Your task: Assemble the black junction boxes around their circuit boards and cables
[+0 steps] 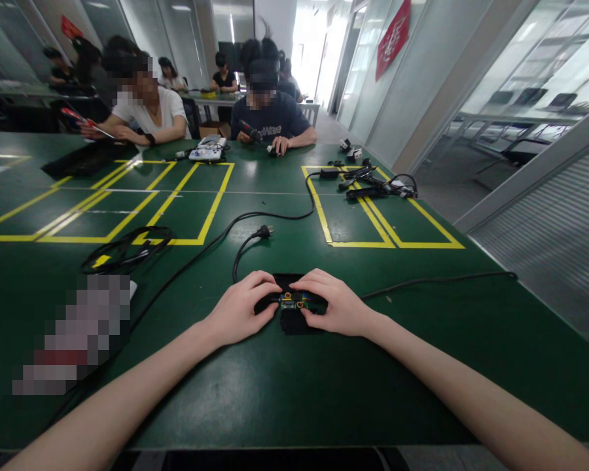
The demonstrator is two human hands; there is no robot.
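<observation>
Near the middle of the green table, a small circuit board (288,303) with copper coils lies between my two hands. My left hand (245,309) grips its left end with thumb and fingers. From the other side, my right hand (338,305) pinches the right end. Under and in front of the board is a flat black piece (299,324), possibly a casing half or a pad; another dark part (285,279) shows behind it. My fingers cover both ends of the board. Just beyond my left hand, a black cord with a power plug (264,231) curves up.
A long black cable (255,214) crosses the table, and another cord (436,280) runs right. Coiled cable (127,252) and a blurred-out object (78,333) lie left. Black adapters and cables (373,182) sit at the far right. Two people work across the table.
</observation>
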